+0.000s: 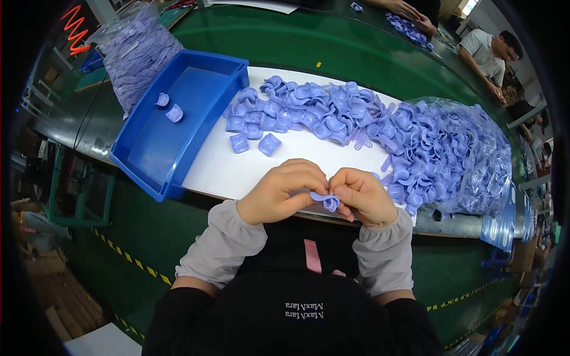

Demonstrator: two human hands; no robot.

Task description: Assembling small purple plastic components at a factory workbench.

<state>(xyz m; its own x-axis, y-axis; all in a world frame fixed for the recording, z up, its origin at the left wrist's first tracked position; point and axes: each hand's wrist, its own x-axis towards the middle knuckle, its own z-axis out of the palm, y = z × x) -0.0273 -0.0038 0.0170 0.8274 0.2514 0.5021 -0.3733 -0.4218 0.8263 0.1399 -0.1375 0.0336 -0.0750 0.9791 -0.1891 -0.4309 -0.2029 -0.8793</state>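
Between my two hands, just over the near edge of the white sheet (222, 169), is a small curved purple plastic piece (328, 202). My left hand (288, 188) pinches one side of it between thumb and fingers. On the other side, the fingers of my right hand (363, 194) close on the same piece. Its exact shape is partly covered by my fingertips. Beyond my hands lies a heap of similar purple pieces (309, 107), with two pieces (254, 143) set a little apart at its near left side.
A blue tray (209, 59) at the left holds two purple pieces (174, 113). Behind it stands a full clear bag (139, 56) of purple parts. An open bag (475, 160) spills more at the right. Across the green table, other people (490, 56) sit working.
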